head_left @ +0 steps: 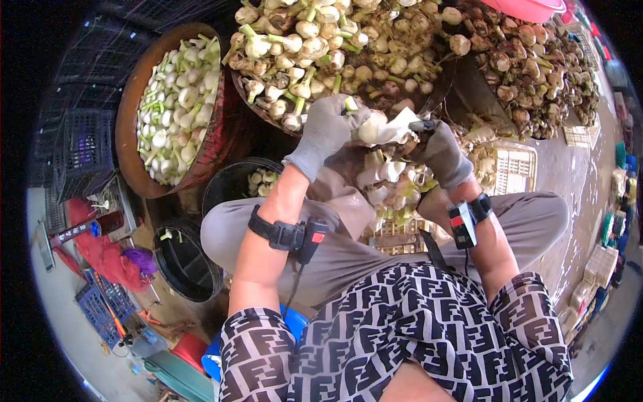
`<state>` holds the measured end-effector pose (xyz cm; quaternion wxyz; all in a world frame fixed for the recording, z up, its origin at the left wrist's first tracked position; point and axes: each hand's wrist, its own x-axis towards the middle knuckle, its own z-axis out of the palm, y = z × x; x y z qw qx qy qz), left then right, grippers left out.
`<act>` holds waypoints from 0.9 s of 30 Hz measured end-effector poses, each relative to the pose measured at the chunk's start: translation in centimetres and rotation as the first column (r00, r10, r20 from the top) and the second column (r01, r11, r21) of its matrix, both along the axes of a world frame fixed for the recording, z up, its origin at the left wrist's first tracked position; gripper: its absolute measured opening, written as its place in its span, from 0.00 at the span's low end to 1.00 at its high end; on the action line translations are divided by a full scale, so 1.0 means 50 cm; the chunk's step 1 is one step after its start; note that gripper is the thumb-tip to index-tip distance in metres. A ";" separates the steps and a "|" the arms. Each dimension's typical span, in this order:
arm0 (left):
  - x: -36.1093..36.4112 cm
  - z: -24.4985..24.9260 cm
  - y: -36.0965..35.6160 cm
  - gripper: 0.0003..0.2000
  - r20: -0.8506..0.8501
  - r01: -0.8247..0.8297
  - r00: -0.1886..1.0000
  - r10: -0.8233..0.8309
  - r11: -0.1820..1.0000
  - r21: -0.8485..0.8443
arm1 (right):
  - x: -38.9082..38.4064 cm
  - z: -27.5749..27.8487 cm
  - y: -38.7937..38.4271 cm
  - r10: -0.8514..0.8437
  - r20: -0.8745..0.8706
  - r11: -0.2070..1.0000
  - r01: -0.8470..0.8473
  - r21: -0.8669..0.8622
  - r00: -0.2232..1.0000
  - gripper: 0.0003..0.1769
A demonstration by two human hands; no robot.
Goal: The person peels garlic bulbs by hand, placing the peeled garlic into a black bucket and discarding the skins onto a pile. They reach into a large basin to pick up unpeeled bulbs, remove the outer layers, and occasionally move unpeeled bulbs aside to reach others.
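Observation:
A grey glove covers my left hand (329,128), whose fingers are wrapped round a garlic bulb (372,127) by its short green stem. My right hand (442,153), also gloved, is closed on a small dark-handled tool (422,125). Between the two hands a white strip of peel (400,127) stretches from the bulb to the tool; the tool's blade is hidden. Just beyond my hands a wide round container holds a heap of garlic bulbs (313,47). Loose peelings (395,175) hang and lie below my hands, between my knees.
At the left stands a rusty drum (127,127) full of cleaned white bulbs. Two black buckets (187,261) are beside my left leg, one with a few bulbs. Brownish bulbs (529,67) are heaped at the upper right, near a pink basin (529,8) and a cream crate (516,169).

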<state>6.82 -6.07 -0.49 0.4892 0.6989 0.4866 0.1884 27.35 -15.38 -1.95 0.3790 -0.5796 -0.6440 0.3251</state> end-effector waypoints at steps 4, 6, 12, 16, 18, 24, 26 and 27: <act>-0.017 -0.022 0.002 0.08 0.160 0.051 0.986 -0.036 0.995 -0.087 | 0.069 -0.057 -0.032 -0.248 -0.289 0.957 0.187 -0.222 0.925 0.08; -0.044 -0.046 0.013 0.05 0.340 0.129 0.935 -0.102 0.990 -0.058 | 0.108 -0.008 -0.032 -0.174 0.087 0.985 0.174 0.011 0.981 0.04; -0.028 -0.003 0.012 0.06 0.464 0.062 0.881 0.092 0.950 -0.307 | 0.161 -0.023 -0.073 0.056 0.808 0.913 0.297 -0.279 0.586 0.19; -0.003 -0.023 0.004 0.07 0.294 -0.051 0.945 0.140 0.955 -0.291 | 0.050 -0.015 -0.011 -0.207 0.093 0.917 0.227 -0.327 0.974 0.16; 0.010 -0.016 0.001 0.08 0.161 -0.079 0.980 0.119 0.969 -0.234 | -0.025 0.021 0.023 -0.177 0.093 0.955 0.194 -0.225 0.980 0.15; 0.027 -0.036 -0.011 0.09 -0.036 0.010 0.999 -0.006 0.991 0.131 | -0.083 0.027 0.070 0.031 0.520 0.914 0.186 -0.360 0.853 0.11; 0.027 -0.022 -0.015 0.12 -0.148 0.070 0.988 -0.049 0.988 0.140 | -0.087 0.036 0.069 0.070 0.570 0.911 0.180 -0.370 0.819 0.13; 0.027 -0.018 -0.019 0.11 -0.169 0.088 0.983 -0.065 0.988 0.128 | -0.082 0.022 0.066 0.080 0.592 0.924 0.163 -0.347 0.802 0.13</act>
